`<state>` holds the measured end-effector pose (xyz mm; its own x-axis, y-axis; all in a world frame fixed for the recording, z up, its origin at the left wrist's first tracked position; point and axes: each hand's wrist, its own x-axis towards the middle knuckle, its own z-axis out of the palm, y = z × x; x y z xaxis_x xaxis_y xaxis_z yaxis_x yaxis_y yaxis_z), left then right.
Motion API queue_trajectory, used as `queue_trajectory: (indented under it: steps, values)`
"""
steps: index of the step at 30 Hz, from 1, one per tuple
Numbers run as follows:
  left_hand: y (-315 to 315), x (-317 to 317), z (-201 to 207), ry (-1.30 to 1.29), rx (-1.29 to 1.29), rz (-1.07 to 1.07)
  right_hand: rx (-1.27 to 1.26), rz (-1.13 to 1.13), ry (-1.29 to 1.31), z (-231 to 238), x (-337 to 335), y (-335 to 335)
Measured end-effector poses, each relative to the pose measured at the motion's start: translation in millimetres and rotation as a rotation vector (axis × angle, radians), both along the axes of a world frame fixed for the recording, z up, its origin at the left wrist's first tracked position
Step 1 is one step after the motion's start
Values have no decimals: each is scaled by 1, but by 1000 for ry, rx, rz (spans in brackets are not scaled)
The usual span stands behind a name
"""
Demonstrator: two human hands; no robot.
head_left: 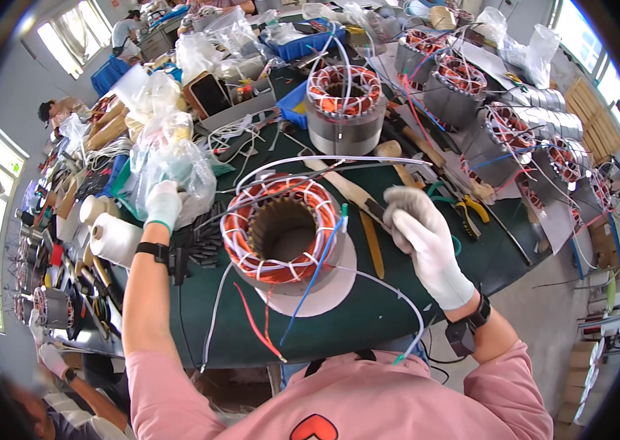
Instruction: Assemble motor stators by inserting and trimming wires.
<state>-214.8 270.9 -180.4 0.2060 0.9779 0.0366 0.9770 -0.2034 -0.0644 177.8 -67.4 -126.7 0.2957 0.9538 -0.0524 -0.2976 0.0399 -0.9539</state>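
Note:
In front of me on the dark green work mat [357,337] stands a motor stator [240,235] with orange copper windings laced in white cord. It rests on a pale round pad [339,282], and white, blue and red leads hang from it. My left hand [163,203], in a white glove, touches a clear plastic bag [170,158] left of the stator; its fingertips are hidden there. My right hand [423,238], also gloved, is right of the stator with fingers curled together beside a wooden-handled tool [346,187]. Whatever it pinches is too small to make out.
Another stator [344,117] stands behind, and several more [456,84] line the right. Yellow-handled pliers [472,214] lie near my right hand. White thread spools [115,238] and black sleeve pieces [203,242] are at left. A co-worker's gloved hand [53,359] shows at lower left.

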Motion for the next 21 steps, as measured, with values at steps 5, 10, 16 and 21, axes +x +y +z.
queue_trajectory:
  steps: [5, 10, 16, 21]
  values:
    - [6, -17, -13, -21, 56, -55, 280, -8, -150, 29, 6, 37]
    - [-11, -5, -12, 12, 142, -95, 448, 64, -73, 15, 0, 54]
    - [-32, -15, 11, -70, 260, -118, 624, 47, -256, 56, -16, 79]
    - [-71, -4, 63, -9, 530, -146, 562, 167, 285, 92, -34, 151]
